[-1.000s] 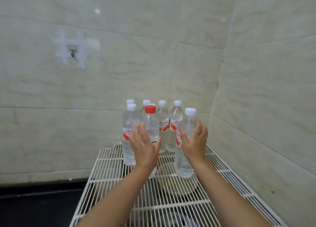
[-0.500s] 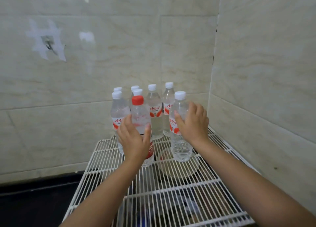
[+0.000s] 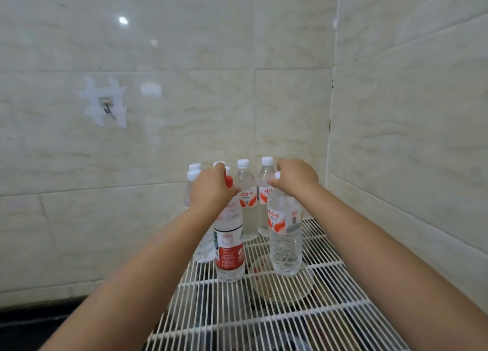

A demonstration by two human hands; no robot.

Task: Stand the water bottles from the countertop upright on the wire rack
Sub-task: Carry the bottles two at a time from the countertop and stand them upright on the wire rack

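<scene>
Nearest, low in the frame, the white wire rack [image 3: 277,321] carries everything on thin bars with open gaps. A bottle base that sits half over a gap could rock, and a nudge could tip it into the others packed close behind, toward the corner of the tiled wall [image 3: 330,112].

At middle frame, the left hand [image 3: 211,189] curls over the top of the red-capped bottle [image 3: 229,247], gripping it at the neck; the body hangs straight below the hand, base on the rack. Just right of it, the right hand [image 3: 297,180] grips the cap end of the white-capped bottle [image 3: 285,234], also upright beneath the hand. A pale dish [image 3: 280,284] shows under the bars there.

Farther back, more bottles [image 3: 247,200] stand upright in a tight cluster.
</scene>
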